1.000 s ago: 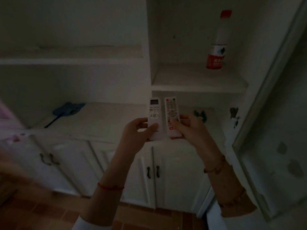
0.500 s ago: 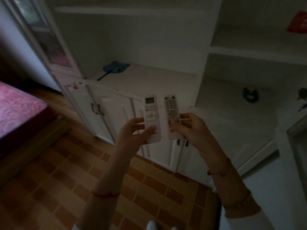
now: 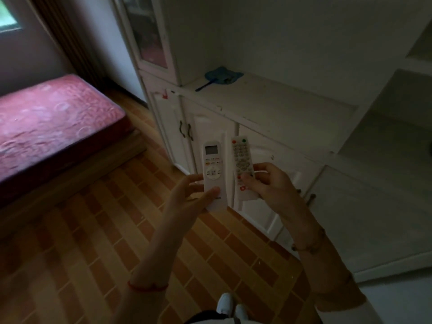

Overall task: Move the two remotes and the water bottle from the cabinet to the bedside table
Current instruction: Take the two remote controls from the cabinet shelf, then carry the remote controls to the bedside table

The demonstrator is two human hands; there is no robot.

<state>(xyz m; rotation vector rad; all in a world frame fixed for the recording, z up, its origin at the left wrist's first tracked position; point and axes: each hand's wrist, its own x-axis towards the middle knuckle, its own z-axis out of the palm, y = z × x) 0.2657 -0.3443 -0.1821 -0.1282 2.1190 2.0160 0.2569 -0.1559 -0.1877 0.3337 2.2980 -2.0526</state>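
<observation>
My left hand (image 3: 189, 197) grips a white air-conditioner remote (image 3: 213, 164) with a small screen at its top. My right hand (image 3: 271, 183) grips a white TV remote (image 3: 242, 157) with many small buttons. Both remotes are held upright, side by side, in front of the white cabinet (image 3: 268, 106). The water bottle is out of view. No bedside table shows in the frame.
A bed with a pink mattress (image 3: 46, 127) stands at the left on a wooden base. A blue fly swatter (image 3: 222, 77) lies on the cabinet counter. Brick-patterned floor (image 3: 98, 242) stretches below my arms. A curtain and a window are at the top left.
The view has swung left and down: the shelf with the bottle has left the frame, and the bed and floor have come in. Both hands keep the remotes in the same grip.
</observation>
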